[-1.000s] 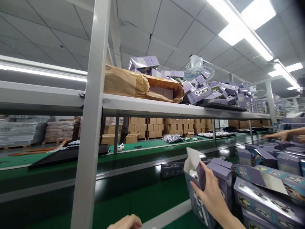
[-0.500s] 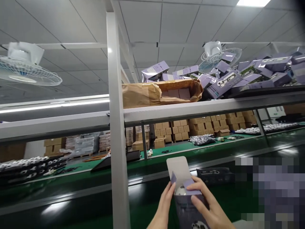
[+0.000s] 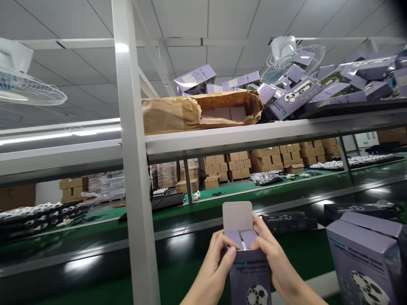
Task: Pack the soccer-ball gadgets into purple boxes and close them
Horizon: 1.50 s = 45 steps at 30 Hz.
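Both hands were on one small purple box, held upright in front of the chest, low in the head view, above the green conveyor belt. Left hand pinched the box's left side, thumb up on the left dust flap. Right hand wrapped the right side, fingers pressing the right dust flap down. Both inner flaps were folded nearly flat, with a thin gap between them. The top tuck lid stood upright, not tucked.

Risks as I judged them:
- Dust flaps could spring back if either thumb let go before the lid came over; the lid tab would then jam on them or crease.
- Contents weren't visible, so whether anything sat proud under the flaps couldn't be told; if so, the lid wouldn't seat.
- The grip was high on the box with nothing under it, so a hard push on the lid could slide it down out of the fingers onto the belt.
- A second purple box stood just to the right, near the right forearm, where an elbow swing could knock it.

Upright frame post stood close on the left.
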Each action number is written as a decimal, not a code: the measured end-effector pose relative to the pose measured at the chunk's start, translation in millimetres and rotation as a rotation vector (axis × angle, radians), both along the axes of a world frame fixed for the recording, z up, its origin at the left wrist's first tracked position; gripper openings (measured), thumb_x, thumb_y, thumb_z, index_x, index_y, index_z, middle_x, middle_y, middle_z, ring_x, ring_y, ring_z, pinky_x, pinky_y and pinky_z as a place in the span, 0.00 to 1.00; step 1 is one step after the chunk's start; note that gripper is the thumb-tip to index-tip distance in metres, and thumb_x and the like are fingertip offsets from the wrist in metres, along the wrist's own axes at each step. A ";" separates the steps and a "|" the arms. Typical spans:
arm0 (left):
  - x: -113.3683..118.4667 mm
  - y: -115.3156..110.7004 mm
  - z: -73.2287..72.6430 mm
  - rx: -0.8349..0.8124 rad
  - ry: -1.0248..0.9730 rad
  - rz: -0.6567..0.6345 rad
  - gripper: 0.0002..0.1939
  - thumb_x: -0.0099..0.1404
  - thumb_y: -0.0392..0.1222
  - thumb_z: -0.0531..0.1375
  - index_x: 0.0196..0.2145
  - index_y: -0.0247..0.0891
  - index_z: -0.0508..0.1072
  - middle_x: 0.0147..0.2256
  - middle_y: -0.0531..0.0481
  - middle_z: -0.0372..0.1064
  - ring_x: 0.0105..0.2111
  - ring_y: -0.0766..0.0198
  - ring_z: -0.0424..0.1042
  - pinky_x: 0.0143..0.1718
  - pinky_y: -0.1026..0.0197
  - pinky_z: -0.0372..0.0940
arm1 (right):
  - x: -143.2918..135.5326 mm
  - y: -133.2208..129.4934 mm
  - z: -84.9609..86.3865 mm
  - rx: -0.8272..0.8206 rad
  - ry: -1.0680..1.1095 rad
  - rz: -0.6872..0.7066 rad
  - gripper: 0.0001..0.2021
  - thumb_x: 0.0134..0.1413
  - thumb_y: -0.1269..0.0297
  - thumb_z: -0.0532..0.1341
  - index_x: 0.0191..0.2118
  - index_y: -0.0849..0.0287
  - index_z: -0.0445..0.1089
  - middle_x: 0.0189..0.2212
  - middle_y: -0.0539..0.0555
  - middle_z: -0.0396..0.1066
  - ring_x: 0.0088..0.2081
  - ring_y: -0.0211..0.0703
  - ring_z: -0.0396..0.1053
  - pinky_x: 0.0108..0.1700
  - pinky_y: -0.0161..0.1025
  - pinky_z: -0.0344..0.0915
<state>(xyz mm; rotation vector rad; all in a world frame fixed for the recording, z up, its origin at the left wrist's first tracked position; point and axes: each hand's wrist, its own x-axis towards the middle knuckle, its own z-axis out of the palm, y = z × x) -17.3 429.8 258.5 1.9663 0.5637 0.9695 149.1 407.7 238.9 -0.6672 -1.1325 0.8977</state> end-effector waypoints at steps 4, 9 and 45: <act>2.9 -0.1 -1.1 -0.040 -0.091 0.013 0.14 0.66 0.54 0.51 0.37 0.41 0.66 0.50 0.48 0.61 0.53 0.55 0.60 0.58 0.54 0.53 | -4.5 -7.2 -5.8 0.101 -0.107 -0.092 0.11 0.54 0.67 0.52 0.43 0.50 0.63 0.43 0.51 0.66 0.45 0.45 0.65 0.46 0.39 0.64; -2.1 13.1 -12.8 -0.130 -0.152 0.006 0.22 0.66 0.54 0.50 0.55 0.44 0.57 0.58 0.46 0.55 0.59 0.53 0.55 0.60 0.52 0.51 | -2.8 -13.7 -9.2 0.343 -0.530 -0.281 0.11 0.56 0.53 0.58 0.42 0.50 0.65 0.48 0.53 0.63 0.52 0.51 0.60 0.54 0.45 0.57; -20.9 -4.4 3.8 0.361 0.376 0.086 0.23 0.68 0.52 0.51 0.57 0.51 0.48 0.67 0.48 0.39 0.63 0.58 0.52 0.61 0.52 0.55 | 17.6 -43.3 31.0 0.255 -1.056 -0.292 0.16 0.64 0.62 0.51 0.53 0.39 0.67 0.54 0.44 0.68 0.58 0.47 0.62 0.59 0.50 0.63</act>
